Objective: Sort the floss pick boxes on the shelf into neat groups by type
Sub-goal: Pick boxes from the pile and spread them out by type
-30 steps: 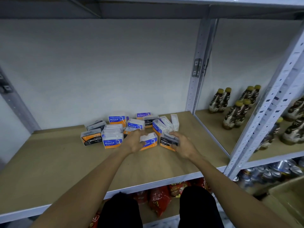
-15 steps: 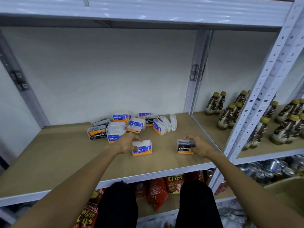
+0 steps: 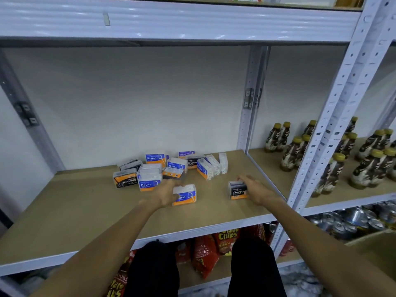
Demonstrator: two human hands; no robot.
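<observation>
A blue-and-orange "Round" floss pick box (image 3: 186, 195) stands on the wooden shelf (image 3: 85, 211), in front of the pile. My left hand (image 3: 166, 195) is closed around its left end, thumb over the label. To the right stands a black-and-orange "Charcoal" box (image 3: 237, 190). My right hand (image 3: 258, 189) lies beside it with fingers stretched out, the tips touching its top back edge. Behind them is a loose pile of several boxes: Charcoal (image 3: 125, 180), Round (image 3: 149, 182), Smooth (image 3: 186, 153), and a leaning row (image 3: 211, 167).
A white steel upright (image 3: 334, 116) bounds the shelf on the right. Brown bottles with yellow caps (image 3: 293, 151) fill the neighbouring shelf. Red chip bags (image 3: 214, 247) lie on the shelf below, with cans (image 3: 351, 219) at the lower right. Another shelf (image 3: 171, 22) runs overhead.
Both hands pulled one box each out of the pile toward the front, Round at the left and Charcoal at the right. The right hand's fingers have since loosened from the Charcoal box.
</observation>
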